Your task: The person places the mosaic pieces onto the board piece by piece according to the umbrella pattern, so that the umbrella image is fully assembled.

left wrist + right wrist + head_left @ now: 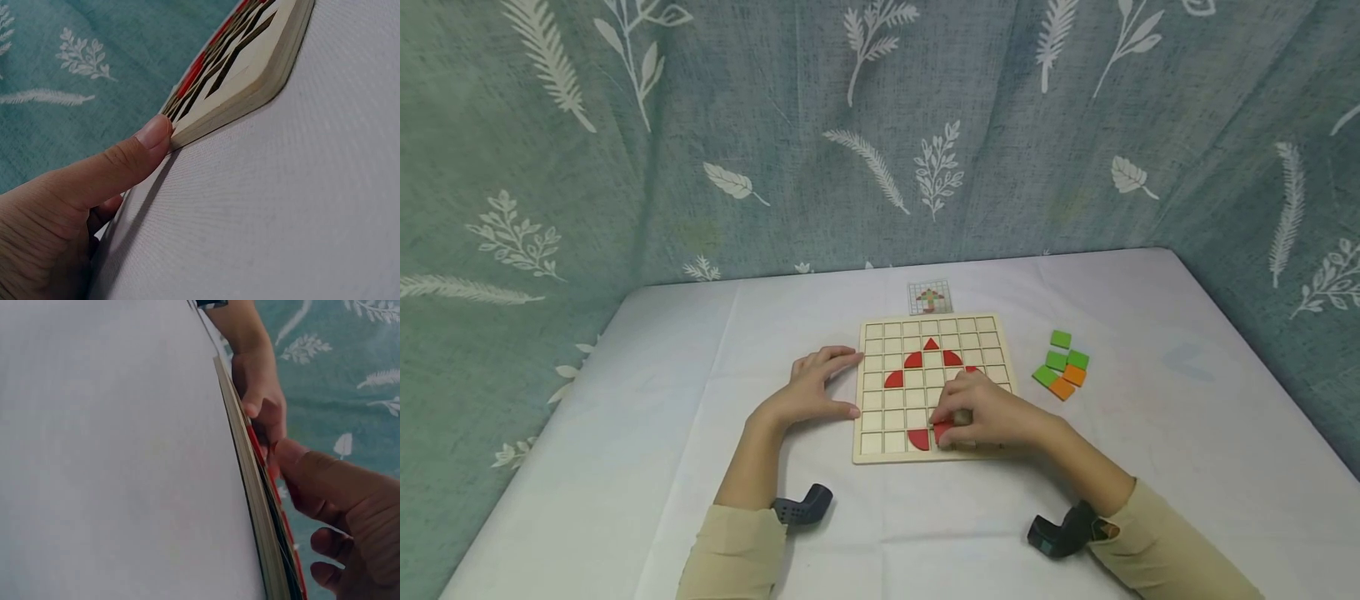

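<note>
A pale wooden grid board (pixel 880 459) lies on the table. My left hand (pixel 812 387) rests at its left side, thumb and fingers extended; in the left wrist view the thumb (pixel 153 134) touches the board's edge. Over the lower part of the grid, my right hand (pixel 992 412) pinches a red piece (pixel 942 430) between thumb and fingers. Just left of it lies a red quarter-circle piece (pixel 918 439) in a bottom-row cell. Higher up sit a red triangle (pixel 931 344) and several red quarter-circles, one partly hidden by my right hand.
Behind the board lies a small pattern card (pixel 929 297). To the right, green square tiles (pixel 1061 339) and orange square tiles (pixel 1062 388) form a loose cluster on the white cloth (pixel 1150 417). A patterned teal curtain (pixel 775 167) hangs behind the table.
</note>
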Demonstrator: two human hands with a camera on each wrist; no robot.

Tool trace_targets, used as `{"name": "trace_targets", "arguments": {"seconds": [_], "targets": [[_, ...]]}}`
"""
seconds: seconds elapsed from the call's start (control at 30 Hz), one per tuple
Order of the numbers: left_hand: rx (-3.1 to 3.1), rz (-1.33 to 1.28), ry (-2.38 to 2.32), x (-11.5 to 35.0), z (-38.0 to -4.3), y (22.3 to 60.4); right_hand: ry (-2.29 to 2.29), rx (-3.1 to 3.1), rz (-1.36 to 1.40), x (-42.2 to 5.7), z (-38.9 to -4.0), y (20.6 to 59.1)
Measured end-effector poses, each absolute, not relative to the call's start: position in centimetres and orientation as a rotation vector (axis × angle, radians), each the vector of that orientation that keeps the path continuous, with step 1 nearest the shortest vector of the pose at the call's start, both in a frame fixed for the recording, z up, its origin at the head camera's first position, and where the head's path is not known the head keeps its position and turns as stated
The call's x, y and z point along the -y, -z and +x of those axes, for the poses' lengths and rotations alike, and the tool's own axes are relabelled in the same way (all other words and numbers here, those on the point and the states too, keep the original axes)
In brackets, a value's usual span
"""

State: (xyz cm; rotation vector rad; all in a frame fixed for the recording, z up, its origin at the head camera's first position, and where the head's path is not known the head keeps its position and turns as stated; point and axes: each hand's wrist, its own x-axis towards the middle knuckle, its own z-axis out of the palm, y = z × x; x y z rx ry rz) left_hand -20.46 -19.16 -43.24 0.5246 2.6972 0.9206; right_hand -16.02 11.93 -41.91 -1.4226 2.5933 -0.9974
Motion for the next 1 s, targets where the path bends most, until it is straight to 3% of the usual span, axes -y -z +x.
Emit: {"name": "trace_targets", "arguments": {"seconds": [1.0], "targets": [[-2.701,0.534,-0.953,18.99,-20.42,43.21,0.936,-2.569,-1.233,-11.40,-15.74,41.97]]}}
